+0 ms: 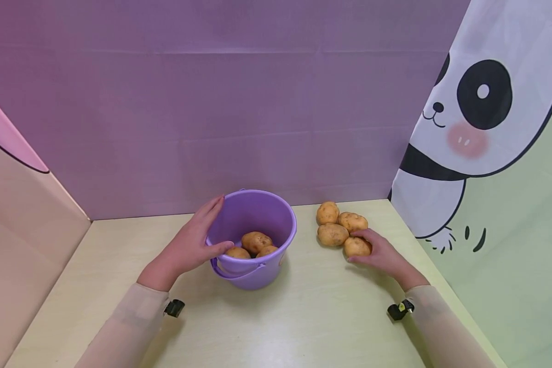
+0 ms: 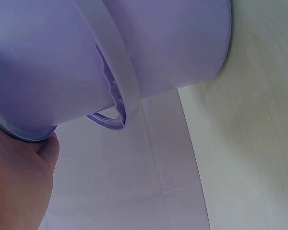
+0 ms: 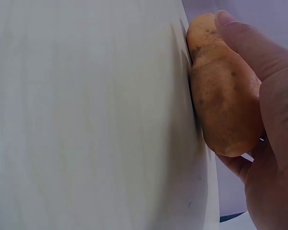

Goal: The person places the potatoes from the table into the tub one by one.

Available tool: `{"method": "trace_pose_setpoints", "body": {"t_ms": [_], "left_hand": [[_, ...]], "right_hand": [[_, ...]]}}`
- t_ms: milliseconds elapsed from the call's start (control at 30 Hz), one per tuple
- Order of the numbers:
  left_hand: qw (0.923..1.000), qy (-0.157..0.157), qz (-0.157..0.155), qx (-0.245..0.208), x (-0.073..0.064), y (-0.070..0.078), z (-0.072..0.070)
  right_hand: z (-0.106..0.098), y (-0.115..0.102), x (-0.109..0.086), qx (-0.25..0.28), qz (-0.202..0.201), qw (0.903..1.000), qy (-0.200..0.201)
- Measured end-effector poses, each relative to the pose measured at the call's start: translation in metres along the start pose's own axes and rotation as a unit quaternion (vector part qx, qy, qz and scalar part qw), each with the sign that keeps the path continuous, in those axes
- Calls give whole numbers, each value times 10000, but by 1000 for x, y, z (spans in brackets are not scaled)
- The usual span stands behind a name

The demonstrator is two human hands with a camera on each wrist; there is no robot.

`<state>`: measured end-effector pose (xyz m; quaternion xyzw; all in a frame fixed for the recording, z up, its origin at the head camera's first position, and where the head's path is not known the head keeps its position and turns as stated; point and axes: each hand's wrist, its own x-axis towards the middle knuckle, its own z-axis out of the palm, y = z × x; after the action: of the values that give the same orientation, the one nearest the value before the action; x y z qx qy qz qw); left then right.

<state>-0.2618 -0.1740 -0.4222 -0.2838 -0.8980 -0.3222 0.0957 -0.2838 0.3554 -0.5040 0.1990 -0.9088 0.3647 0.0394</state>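
A purple bucket (image 1: pixel 253 276) stands upright on the table, its handle (image 1: pixel 239 275) hanging down the near side. Inside it lie three visible potatoes (image 1: pixel 256 242). My left hand (image 1: pixel 194 244) holds the bucket's left rim, the thumb reaching over the opening and the fingers spread toward the back. To the right of the bucket, my right hand (image 1: pixel 381 253) grips the nearest potato (image 1: pixel 357 247) of a small cluster, thumb and fingers on either side of it. The right wrist view shows that potato (image 3: pixel 225 100) low beside the tabletop, partly covered by the hand.
Three more potatoes (image 1: pixel 332 234) lie close together just behind and left of the gripped one. The pale wooden table (image 1: pixel 276 327) ends at a purple backdrop (image 1: pixel 257 102). A panda-printed panel (image 1: pixel 501 153) rises on the right, a pink-and-beige one (image 1: pixel 23 230) on the left.
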Motion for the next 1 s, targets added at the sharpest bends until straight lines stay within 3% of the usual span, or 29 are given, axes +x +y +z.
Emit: {"method": "trace_pose_setpoints", "body": {"t_ms": [700, 1000], "left_hand": [[10000, 24, 4, 27, -1, 0, 0], [10000, 22, -3, -15, -1, 0, 0]], "right_hand": [[4, 3, 4, 123, 336, 9993, -106], [3, 2, 3, 62, 382, 9992, 44]]}}
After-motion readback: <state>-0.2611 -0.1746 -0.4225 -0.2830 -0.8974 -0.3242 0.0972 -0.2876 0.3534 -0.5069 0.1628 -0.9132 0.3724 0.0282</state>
